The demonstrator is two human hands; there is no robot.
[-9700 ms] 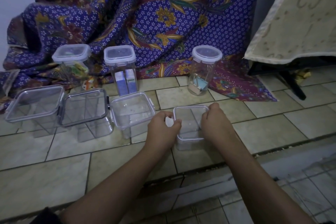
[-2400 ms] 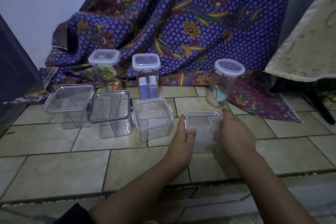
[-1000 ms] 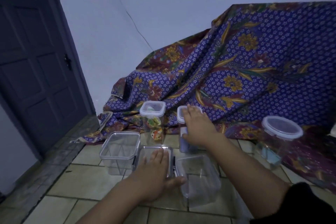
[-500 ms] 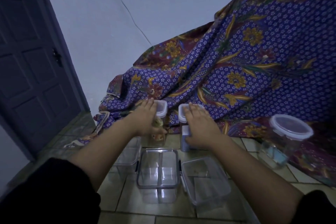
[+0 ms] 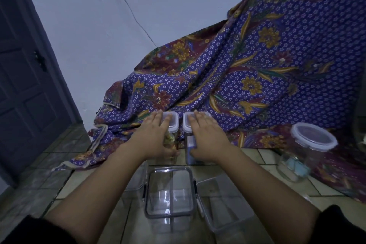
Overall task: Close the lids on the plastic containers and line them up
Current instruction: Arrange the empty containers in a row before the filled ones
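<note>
Subject items: two tall clear plastic containers stand side by side, just apart, at the back of the tiled floor [image 5: 265, 157] against the batik cloth [image 5: 257, 65]. Both carry pale lids that appear seated.

- The left tall container [image 5: 172, 125] holds mixed coloured pieces. The left hand [image 5: 154, 136] lies over it, fingers straight across the lid, thumb low against the front wall.
- The right tall container [image 5: 186, 125] holds a blue carton. The right hand [image 5: 208, 136] covers it likewise, fingers flat on the lid, thumb at the front wall.
- Neither hand is seen lifting; whether the lid latches are fully down cannot be told.

Handling assessment: thin rigid plastic, light, smooth-walled and likely slippery. The tall, narrow form will tip if pushed near the top. Best hold is around the body below the lid rim; press on the lid corners to close.

Surroundings:

- A square container with a dark-rimmed lid [image 5: 169, 190] stands nearest, lidded, between the forearms.
- A second clear container [image 5: 223, 204] stands just right of it.
- A third is mostly hidden beneath the left forearm.
- A round-lidded jar [image 5: 309, 144] stands well apart at the right, out of line with the tall pair.
- A dark door [image 5: 23, 85] stands at the left.
</note>
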